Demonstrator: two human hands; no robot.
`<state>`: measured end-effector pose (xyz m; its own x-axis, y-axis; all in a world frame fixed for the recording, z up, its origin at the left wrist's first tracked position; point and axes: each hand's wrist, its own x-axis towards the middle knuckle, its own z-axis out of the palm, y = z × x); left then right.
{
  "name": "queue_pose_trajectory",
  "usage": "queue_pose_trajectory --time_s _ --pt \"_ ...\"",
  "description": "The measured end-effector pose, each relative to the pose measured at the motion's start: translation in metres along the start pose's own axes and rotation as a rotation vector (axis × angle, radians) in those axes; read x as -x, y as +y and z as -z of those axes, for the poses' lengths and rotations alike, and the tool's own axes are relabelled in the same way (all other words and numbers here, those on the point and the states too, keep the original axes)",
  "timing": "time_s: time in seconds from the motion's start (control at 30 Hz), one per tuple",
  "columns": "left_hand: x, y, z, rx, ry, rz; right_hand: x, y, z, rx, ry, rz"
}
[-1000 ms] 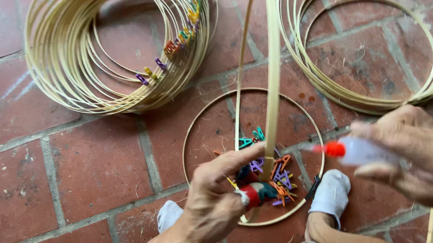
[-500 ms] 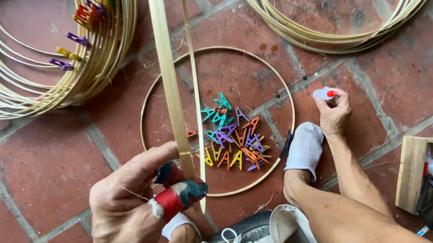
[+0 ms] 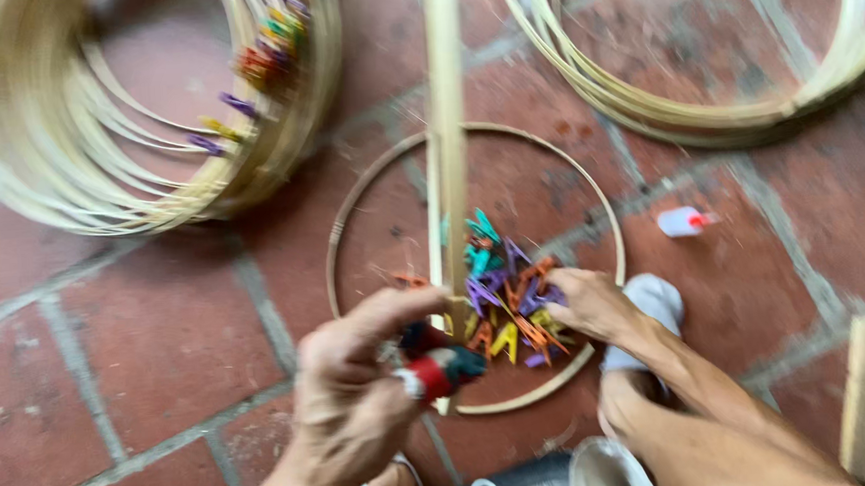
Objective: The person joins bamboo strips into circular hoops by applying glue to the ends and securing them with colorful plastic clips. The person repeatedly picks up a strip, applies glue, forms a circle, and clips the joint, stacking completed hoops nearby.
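Clothespins (image 3: 504, 307), a bright little heap of plastic ones in teal, purple, orange and yellow, sit inside a single bamboo hoop (image 3: 595, 195) lying flat on the red brick floor (image 3: 138, 341), so I'm using that hoop as the landmark. Right hand (image 3: 588, 303) is down inside the hoop at its near right side, fingers resting on the edge of the pile; whether it's actually pinching a pin I can't tell, it's too blurry. Left hand (image 3: 357, 393) is at the hoop's near left edge, fingers curled around the bottom end of a doubled bamboo strip (image 3: 446, 132) that runs up across the middle of the hoop and out of the top of the shot. Thumb and fingertips on that hand are wrapped in red and dark tape.

Beyond the hoop to the left there's a fat stack of bamboo hoops (image 3: 79, 185) with more coloured pins clipped along its rim. Beyond it to the right, another stack of hoops (image 3: 705, 116). Just right of the hoop lies a small white bottle with a red cap (image 3: 681, 222). A white-socked foot (image 3: 647, 310) touches the hoop's near right rim.
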<state>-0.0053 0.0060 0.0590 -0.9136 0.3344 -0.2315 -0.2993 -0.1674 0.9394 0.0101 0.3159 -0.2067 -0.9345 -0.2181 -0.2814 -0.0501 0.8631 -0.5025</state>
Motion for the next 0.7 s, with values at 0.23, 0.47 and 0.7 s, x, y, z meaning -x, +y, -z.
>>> queue_pose_trajectory --time_s 0.23,0.47,0.7 --pt "-0.012 -0.007 0.010 -0.259 0.014 -0.109 0.014 -0.076 0.136 -1.063 0.261 0.180" --pt "-0.016 -0.002 -0.007 -0.143 0.072 -0.080 0.023 -0.172 0.172 -1.436 0.363 0.379" --pt "-0.019 -0.003 -0.013 0.001 0.061 -0.030 0.022 -0.179 0.160 -1.616 0.362 0.384"
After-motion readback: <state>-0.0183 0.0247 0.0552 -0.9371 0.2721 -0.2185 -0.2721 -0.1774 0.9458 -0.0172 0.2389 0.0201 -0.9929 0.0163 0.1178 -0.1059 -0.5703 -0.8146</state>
